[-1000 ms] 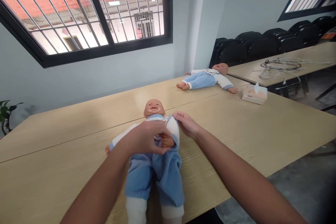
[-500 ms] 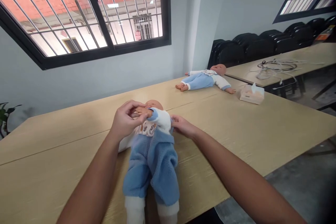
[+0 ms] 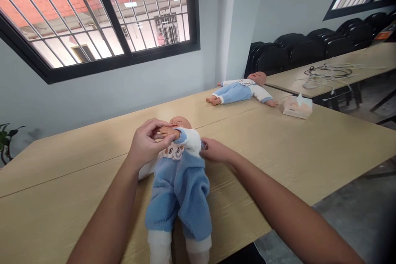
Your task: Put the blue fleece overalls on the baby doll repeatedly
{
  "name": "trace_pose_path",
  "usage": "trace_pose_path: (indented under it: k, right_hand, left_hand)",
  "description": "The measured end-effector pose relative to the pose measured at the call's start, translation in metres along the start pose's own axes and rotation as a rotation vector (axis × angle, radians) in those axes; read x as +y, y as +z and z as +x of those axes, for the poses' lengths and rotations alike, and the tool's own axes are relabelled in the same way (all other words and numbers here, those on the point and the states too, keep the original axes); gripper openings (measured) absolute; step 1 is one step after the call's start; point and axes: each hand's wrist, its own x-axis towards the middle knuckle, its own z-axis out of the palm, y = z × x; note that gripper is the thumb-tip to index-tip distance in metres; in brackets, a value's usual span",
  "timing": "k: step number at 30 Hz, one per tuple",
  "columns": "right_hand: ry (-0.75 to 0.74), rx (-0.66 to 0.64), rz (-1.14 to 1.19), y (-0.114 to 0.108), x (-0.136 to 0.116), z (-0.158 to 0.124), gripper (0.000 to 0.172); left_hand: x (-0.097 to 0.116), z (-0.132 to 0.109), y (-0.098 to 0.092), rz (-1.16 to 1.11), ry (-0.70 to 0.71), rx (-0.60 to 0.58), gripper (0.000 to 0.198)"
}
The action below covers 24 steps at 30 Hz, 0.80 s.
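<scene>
From the head camera, a big doll [image 3: 176, 187] is lying on its back on the worktop [image 3: 293, 152], its legs pointing at the person. The left hand [image 3: 145, 140] is pinching the doll's hand [image 3: 169, 132] between thumb and fingers, holding it up in front of the doll's chin. The doll's bent arm is crossing its chest in a white sleeve [image 3: 193, 142]. The right hand [image 3: 215, 149] is touching the doll's side by that sleeve; its fingers are curling in, but I cannot tell if they are pinching cloth.

The near edge of the worktop is running under the right arm, close to the doll's feet. A wide stretch of wood is lying between the right hand and a tissue box [image 3: 297, 108]. Another doll [image 3: 237, 92] is resting by the far edge, well apart. Wires [image 3: 331, 73] are sitting on a second worktop [image 3: 373, 54].

The shirt [image 3: 173, 151] is showing a face with two eyes. Marks on the tissue box are looking too small to read.
</scene>
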Motion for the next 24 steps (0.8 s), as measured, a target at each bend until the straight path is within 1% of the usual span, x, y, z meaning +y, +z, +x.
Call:
trace_pose_path:
  k: [1,3,7,10,13,15,16,19,21,22,24]
  right_hand:
    - [-0.019,-0.026,0.001,0.001,0.000,-0.001,0.023]
    - [-0.032,-0.014,-0.028,0.005,0.000,-0.002,0.024]
    - [0.035,0.190,-0.103,0.012,0.004,0.000,0.023]
    - [0.070,0.264,-0.129,0.005,0.008,0.004,0.019]
    - [0.055,0.228,-0.117,-0.009,0.008,0.006,0.014]
    - [0.024,0.150,-0.091,-0.016,0.006,0.006,0.013]
    - [0.009,0.110,-0.076,-0.018,0.005,0.006,0.013]
    - [-0.034,0.008,-0.019,-0.015,0.002,0.006,0.020]
    - [-0.049,-0.022,0.041,-0.010,0.003,0.008,0.026]
    - [-0.045,-0.010,0.067,-0.008,0.005,0.009,0.025]
    - [-0.019,0.067,0.095,-0.004,0.011,0.012,0.018]
  left_hand:
    - [0.002,0.000,0.000,0.021,0.011,-0.008,0.026]
    - [0.006,-0.001,0.002,0.061,0.037,-0.030,0.024]
    - [0.017,-0.007,0.014,0.134,0.152,-0.117,0.025]
    - [0.023,-0.013,0.023,0.179,0.213,-0.210,0.028]
    - [0.025,-0.015,0.025,0.196,0.205,-0.246,0.028]
    - [0.024,-0.015,0.022,0.200,0.173,-0.257,0.027]
    - [0.024,-0.014,0.019,0.202,0.148,-0.284,0.028]
    - [0.027,-0.015,0.016,0.219,0.088,-0.449,0.036]
    - [0.032,-0.017,0.018,0.227,0.094,-0.557,0.038]
    - [0.036,-0.019,0.021,0.222,0.110,-0.604,0.035]
    - [0.043,-0.023,0.029,0.182,0.157,-0.704,0.027]
